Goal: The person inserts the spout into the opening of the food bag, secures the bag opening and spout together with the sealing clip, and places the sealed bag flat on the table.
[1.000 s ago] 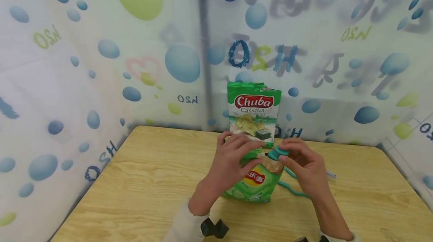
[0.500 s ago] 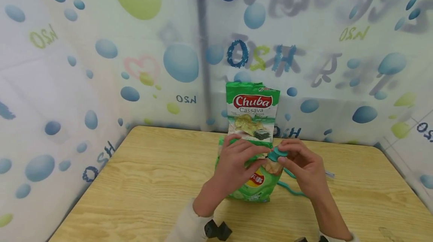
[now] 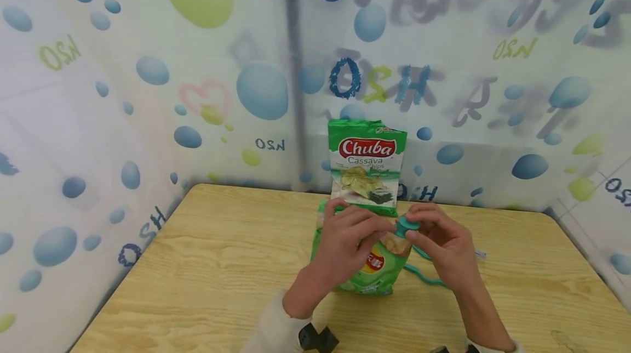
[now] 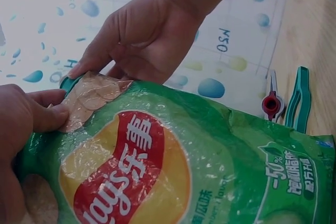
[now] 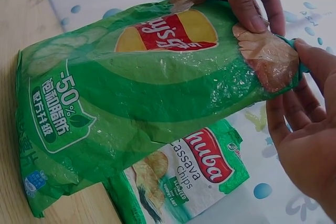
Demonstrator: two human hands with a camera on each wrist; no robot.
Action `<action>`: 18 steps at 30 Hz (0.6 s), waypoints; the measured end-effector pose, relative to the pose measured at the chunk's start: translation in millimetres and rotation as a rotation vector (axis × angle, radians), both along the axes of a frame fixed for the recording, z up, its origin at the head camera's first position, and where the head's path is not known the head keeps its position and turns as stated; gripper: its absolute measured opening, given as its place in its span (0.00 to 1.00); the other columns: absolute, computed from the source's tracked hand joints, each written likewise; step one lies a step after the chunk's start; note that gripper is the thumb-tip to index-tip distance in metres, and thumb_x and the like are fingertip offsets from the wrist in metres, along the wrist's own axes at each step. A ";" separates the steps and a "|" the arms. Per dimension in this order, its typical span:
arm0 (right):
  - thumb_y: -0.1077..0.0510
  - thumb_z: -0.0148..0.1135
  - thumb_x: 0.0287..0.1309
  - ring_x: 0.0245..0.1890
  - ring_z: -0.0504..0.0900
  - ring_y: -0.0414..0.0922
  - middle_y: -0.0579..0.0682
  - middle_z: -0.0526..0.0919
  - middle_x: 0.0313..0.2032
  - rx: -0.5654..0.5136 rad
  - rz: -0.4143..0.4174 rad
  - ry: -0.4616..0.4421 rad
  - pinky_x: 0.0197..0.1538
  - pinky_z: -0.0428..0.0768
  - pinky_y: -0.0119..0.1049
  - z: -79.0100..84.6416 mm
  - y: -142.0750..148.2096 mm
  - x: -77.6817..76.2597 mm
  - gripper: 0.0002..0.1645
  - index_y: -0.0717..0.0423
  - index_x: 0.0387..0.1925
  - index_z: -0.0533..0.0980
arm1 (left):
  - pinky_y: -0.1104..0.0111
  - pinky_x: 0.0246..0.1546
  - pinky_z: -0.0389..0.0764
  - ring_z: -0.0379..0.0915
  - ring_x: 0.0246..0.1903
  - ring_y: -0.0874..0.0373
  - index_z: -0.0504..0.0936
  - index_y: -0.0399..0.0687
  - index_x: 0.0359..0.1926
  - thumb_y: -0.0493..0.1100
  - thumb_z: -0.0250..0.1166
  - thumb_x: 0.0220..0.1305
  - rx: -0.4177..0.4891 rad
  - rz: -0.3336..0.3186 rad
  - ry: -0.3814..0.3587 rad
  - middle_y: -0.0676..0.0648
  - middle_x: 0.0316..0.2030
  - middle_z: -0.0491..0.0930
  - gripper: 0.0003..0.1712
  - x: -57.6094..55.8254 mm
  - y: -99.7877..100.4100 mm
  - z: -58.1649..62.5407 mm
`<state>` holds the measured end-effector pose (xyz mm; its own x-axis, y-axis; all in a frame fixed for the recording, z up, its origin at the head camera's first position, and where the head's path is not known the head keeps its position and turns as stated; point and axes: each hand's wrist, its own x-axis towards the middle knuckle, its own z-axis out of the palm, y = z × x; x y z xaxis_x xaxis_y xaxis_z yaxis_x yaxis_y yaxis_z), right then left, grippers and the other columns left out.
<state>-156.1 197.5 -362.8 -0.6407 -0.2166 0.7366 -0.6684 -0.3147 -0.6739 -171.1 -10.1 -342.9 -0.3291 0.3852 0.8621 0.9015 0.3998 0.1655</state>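
Note:
A green Lay's chip bag (image 3: 377, 283) stands upright on the table, its red and yellow logo facing me. At its top right corner sits a small teal piece with a round cap (image 3: 408, 225), and my right hand (image 3: 446, 243) pinches it between thumb and fingers. My left hand (image 3: 345, 240) holds the top edge of the bag, its index fingertip close against the teal piece. In the left wrist view, the left thumb (image 4: 55, 118) presses on the bag's front below the edge. Fingers and bag hide the lower part of the teal piece.
Behind stands a green and white Chuba cassava chip bag (image 3: 367, 169), leaning near the patterned curtain (image 3: 266, 40). Right of the Lay's bag lie a teal bag clip (image 4: 300, 100), partly hidden in the head view, and a red-and-grey item (image 4: 272, 104) on the wooden table (image 3: 222, 254).
My left fingers have drawn together and moved right, toward the teal piece. That piece has turned more upright in my right hand, which stays nearly in place.

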 end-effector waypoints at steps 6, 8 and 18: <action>0.84 0.50 0.56 0.43 0.78 0.49 0.61 0.73 0.49 0.010 -0.050 -0.004 0.35 0.79 0.35 -0.4 0.7 0.8 0.16 0.78 0.47 0.72 | 0.54 0.49 0.60 0.77 0.39 0.66 0.86 0.56 0.37 0.39 0.65 0.63 0.017 0.002 0.008 0.58 0.34 0.83 0.06 1.2 1.8 -2.2; 0.83 0.51 0.56 0.43 0.78 0.48 0.61 0.73 0.49 0.013 -0.062 -0.004 0.37 0.78 0.35 -0.5 0.6 1.1 0.16 0.78 0.47 0.73 | 0.53 0.49 0.60 0.76 0.39 0.65 0.87 0.56 0.37 0.39 0.65 0.62 0.010 0.008 0.015 0.58 0.35 0.83 0.07 1.5 1.8 -2.5; 0.82 0.52 0.56 0.48 0.73 0.50 0.59 0.74 0.48 0.009 -0.060 0.020 0.40 0.77 0.35 -0.2 -0.7 2.7 0.14 0.76 0.45 0.74 | 0.51 0.48 0.58 0.75 0.40 0.66 0.86 0.57 0.33 0.46 0.71 0.56 -0.006 0.047 0.098 0.59 0.34 0.83 0.03 3.1 5.5 -3.1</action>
